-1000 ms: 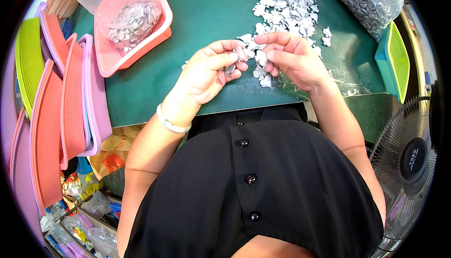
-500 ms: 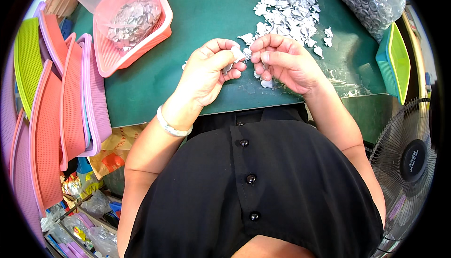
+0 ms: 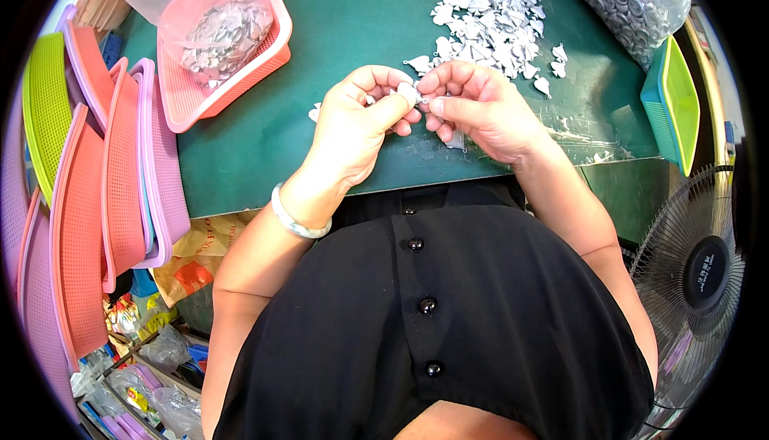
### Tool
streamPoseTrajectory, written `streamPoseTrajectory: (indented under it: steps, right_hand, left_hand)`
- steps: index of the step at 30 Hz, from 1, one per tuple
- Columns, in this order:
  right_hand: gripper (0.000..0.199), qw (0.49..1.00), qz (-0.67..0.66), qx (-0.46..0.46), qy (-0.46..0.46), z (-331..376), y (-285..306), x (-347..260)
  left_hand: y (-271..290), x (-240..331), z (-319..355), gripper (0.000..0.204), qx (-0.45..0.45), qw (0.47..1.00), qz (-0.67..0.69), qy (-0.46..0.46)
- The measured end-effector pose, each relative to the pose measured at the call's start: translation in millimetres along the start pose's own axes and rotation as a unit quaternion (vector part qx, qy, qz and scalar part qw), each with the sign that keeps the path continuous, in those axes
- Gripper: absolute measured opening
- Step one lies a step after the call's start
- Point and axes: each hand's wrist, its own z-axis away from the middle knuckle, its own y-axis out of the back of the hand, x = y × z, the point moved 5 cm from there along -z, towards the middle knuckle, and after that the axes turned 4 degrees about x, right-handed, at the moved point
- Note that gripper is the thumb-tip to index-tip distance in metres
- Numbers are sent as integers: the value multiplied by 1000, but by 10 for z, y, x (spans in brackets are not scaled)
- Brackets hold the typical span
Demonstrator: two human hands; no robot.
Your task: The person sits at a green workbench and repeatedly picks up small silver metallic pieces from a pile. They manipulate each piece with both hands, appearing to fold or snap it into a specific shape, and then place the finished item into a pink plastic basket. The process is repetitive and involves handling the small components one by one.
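Note:
Both of my hands meet above the near part of the green table. My left hand (image 3: 364, 116) is closed in a pinch on a small grey-white pendant-like piece (image 3: 408, 94), its small loop end toward my right hand. My right hand (image 3: 481, 112) is closed too, thumb and forefinger pressed together at that loop; whatever lies between them is too small to make out. Under the right fingers, one more flat grey piece (image 3: 457, 140) shows on the table. Just beyond my hands spreads a heap of similar leaf-shaped pieces (image 3: 489, 20).
A pink basket (image 3: 280, 48) at the far left holds a clear bag of grey pieces (image 3: 227, 40). Stacked coloured baskets (image 3: 80, 224) line the left side. At far right are a bag of grey rings (image 3: 621, 0), a green-and-blue basket (image 3: 671, 108) and, nearer, a fan (image 3: 705, 272).
My right hand has moved slightly left, and its fingertips now meet the piece in my left hand. The small gap between the hands has closed.

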Motion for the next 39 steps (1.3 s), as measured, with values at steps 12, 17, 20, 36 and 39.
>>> streamPoseTrajectory:
  steps: [12,17,20,36,39]
  right_hand:
    - [22,998,23,51,29,-9,-32,6]
    - [27,998,26,60,26,4,-33,-21]
    - [27,997,26,62,25,7,-31,-24]
    - [28,988,84,54,118,57,-24,-187]
    - [32,982,89,-34,165,98,-252,-305]
  left_hand:
    - [-3,-34,14,12,28,999,-11,22]
    - [21,-50,13,11,28,998,15,52]
    - [25,-60,12,10,21,998,30,58]
    - [87,-199,-19,17,8,982,135,131]
    - [-3,-173,-10,21,-14,969,202,142]
